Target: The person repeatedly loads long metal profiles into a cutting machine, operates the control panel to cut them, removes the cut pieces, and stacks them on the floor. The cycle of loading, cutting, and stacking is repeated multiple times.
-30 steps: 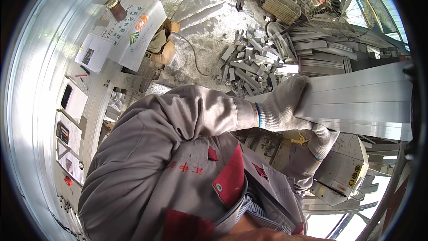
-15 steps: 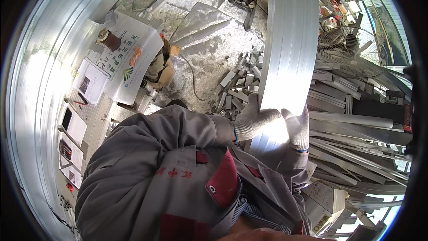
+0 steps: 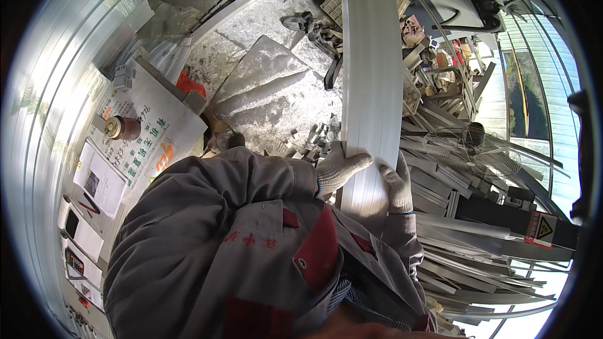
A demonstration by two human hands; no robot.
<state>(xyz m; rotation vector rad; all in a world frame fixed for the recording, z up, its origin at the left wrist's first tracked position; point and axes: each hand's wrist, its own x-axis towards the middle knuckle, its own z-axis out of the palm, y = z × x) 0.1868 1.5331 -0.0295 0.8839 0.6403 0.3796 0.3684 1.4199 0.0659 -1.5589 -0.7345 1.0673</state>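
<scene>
Metalwork (image 3: 56, 88), long, ridged and silvery: ranged along the left side. Metal strips (image 3: 465, 245), grey: piled loosely at the right. Flat metal profile (image 3: 372, 75), silver, lined lengthwise: held between both hands at the middle of the scene, its near end brought close to the grey jacket (image 3: 188, 226), its far end pointed away from it. Printed sheet (image 3: 179, 110), white: spread at the left. Fan (image 3: 468, 154), wire-caged: placed at the right, among the metal strips. Offcuts (image 3: 308, 142), small, grey: heaped beyond the left hand (image 3: 339, 167). That hand, knit-gloved: closed on the profile's left edge, thumb laid over the face, other fingers partly hidden. Right hand (image 3: 397, 185), gloved alike: closed on the right edge, thumb turned inward. Jar (image 3: 125, 128), brown, lidded: set on the printed sheet. Phone (image 3: 72, 223) and calculator (image 3: 74, 262), dark: laid at near left.
</scene>
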